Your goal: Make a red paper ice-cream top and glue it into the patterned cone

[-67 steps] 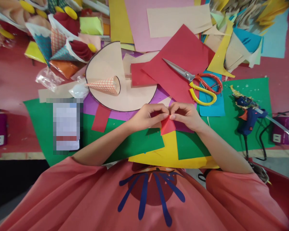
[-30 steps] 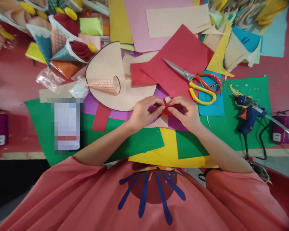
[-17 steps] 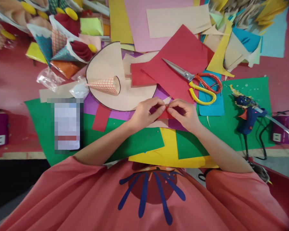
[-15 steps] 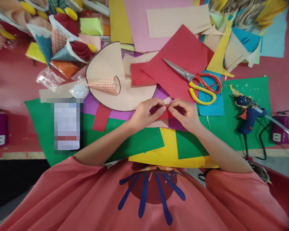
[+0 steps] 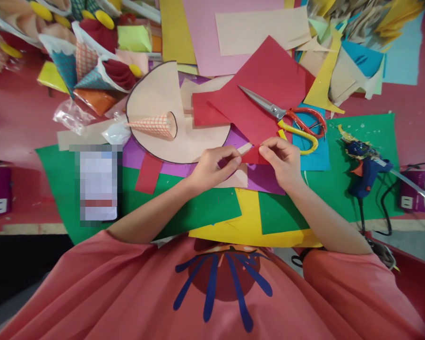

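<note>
Between my hands is a small piece of red paper [image 5: 254, 156]. My left hand [image 5: 217, 165] pinches its left end between thumb and fingertips. At the right end, my right hand [image 5: 282, 158] grips it the same way. Scissors [image 5: 276, 112] with one yellow and one red handle lie just beyond my right hand on a large red sheet [image 5: 262, 71]. A cream paper disc [image 5: 156, 89] with a dark edge and a notch cut out lies ahead of my left hand. On it rests a small checked paper cone [image 5: 156, 125].
A blue glue gun [image 5: 366, 172] with a cord lies at right on green sheets [image 5: 386, 137]. On the left is a phone [image 5: 98, 186] with a blurred screen. Several finished paper cones [image 5: 88, 52] fill the back left; paper scraps [image 5: 357, 71] pile at back right.
My right hand has moved right, away from my left, so more of the red paper between them shows. My left hand has barely moved.
</note>
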Demonstrator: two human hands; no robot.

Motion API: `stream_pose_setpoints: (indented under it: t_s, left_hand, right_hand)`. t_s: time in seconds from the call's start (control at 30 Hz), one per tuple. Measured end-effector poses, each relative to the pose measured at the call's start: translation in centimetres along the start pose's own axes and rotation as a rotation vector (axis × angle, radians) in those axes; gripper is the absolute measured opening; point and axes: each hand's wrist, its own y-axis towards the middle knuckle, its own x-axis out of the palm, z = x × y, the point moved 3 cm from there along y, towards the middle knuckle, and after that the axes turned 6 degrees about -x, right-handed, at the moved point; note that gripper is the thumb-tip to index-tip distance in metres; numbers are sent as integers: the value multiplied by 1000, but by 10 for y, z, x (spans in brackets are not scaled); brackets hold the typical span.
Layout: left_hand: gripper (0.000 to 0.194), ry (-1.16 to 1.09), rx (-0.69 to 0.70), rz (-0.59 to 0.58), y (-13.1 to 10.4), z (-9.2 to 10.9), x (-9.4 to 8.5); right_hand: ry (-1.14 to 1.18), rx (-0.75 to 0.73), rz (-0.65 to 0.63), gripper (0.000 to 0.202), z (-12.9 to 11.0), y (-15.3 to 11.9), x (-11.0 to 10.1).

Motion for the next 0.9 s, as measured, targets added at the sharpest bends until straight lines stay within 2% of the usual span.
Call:
stream_pose_setpoints:
  t_s: [0.1,0.17,0.23,0.33,0.43,0.53,0.7,0.9]
  left_hand:
    - [20,-2,-7,6,0,-1,-1]
    - [13,-10,15,32,0,0,-1]
    - [8,-51,46,44,0,0,-2]
    - [19,-107,52,3,1,0,0]
    - [13,-100,24,-17,2,0,0]
    - [14,-116,0,19,3,-1,-2]
    - [17,-180,-22,150,5,-4,-9]
    - [23,-176,0,259,6,-7,-13]
  right_hand:
    - [-1,-6,4,31,1,1,-1]
    - [-2,-20,-22,30,0,0,0]
    - [8,-34,-92,27,-1,-1,2]
    - [9,-63,-236,23,-3,-4,8]
    - [-28,-78,-299,26,-5,-5,11]
    - [-33,-66,-307,25,-6,-4,11]
    - [-21,-59,-274,21,-4,0,4]
    - [-37,-85,-250,23,-2,5,-3]
